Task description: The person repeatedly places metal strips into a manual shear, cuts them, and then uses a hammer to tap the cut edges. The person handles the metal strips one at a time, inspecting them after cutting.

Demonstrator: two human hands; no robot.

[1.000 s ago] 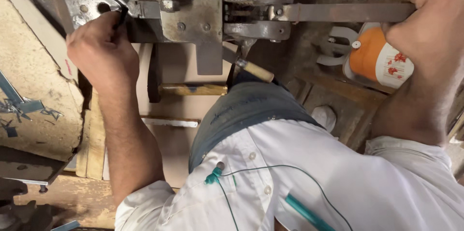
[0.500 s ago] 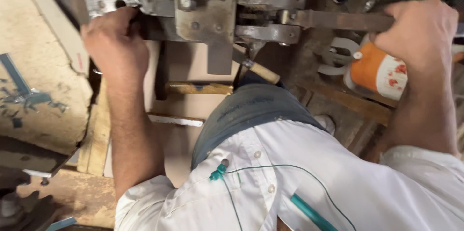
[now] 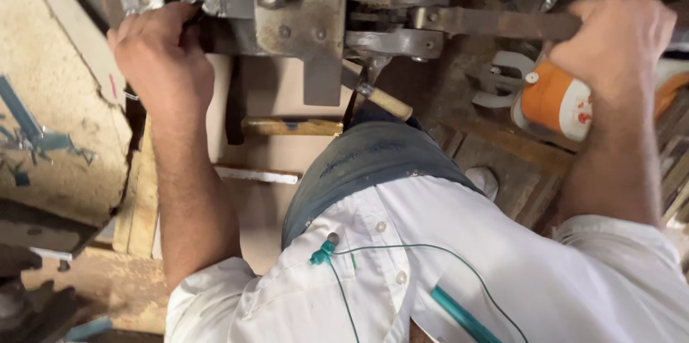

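Overhead, the right hand [image 3: 617,38] is clenched around the far end of a flat steel lever [image 3: 495,24] that pivots on a grey metal press [image 3: 301,16] at the upper middle. The left hand [image 3: 161,59] grips a dark part at the press's left side. Rigid and probably heavy, the lever is best held at its free end. An orange-and-white jug [image 3: 556,102] sits just below it.

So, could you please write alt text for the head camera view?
Seen from above, a person's left hand grips a dark piece at a grey metal machine, while the right hand grasps its long metal lever. An orange-and-white container sits below the lever.
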